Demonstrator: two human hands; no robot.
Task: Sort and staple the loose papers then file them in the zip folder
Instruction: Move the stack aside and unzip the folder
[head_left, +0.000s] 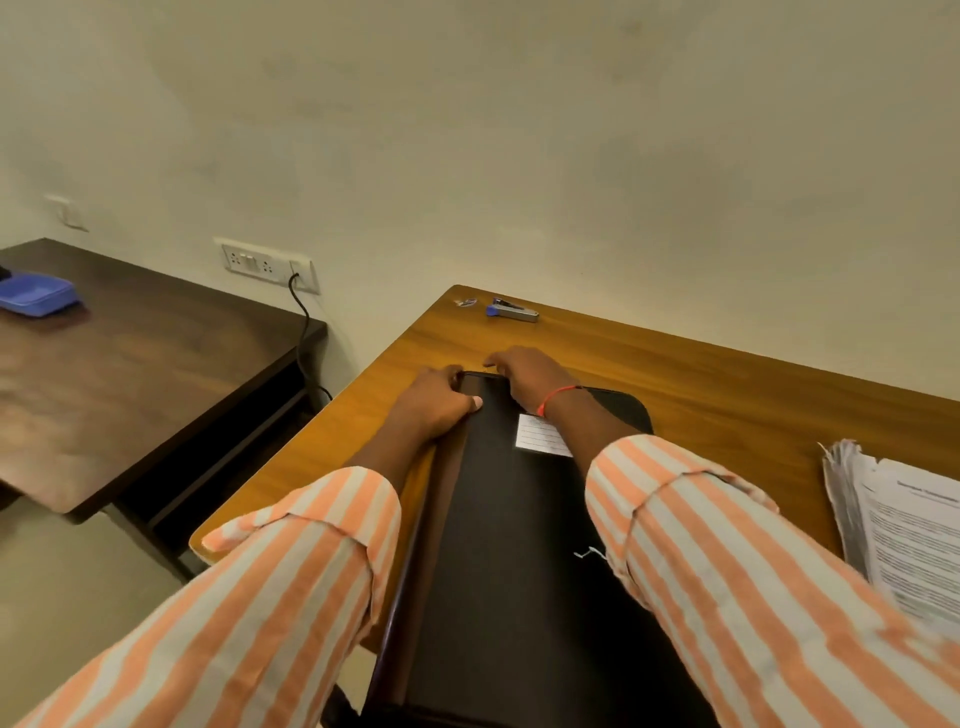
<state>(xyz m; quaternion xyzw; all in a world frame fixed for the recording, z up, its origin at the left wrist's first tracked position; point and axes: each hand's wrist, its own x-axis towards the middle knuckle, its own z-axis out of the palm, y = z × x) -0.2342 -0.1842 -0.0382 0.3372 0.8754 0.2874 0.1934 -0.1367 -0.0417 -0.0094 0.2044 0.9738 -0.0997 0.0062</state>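
The folder (519, 571) lies flat on the desk (727, 384), with papers (904, 519) well right of the fingers. The left hand (434, 405) grips its far corner, thumb on top. The right hand (524, 371) curls over the far edge beside it, and I cannot tell what it holds. The stapler (511, 310) lies beyond the fingertips.

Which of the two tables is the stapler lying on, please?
The stapler lies on the lighter, orange-brown table, near its far corner beyond the black zip folder. The darker table on the left carries a blue tray instead.
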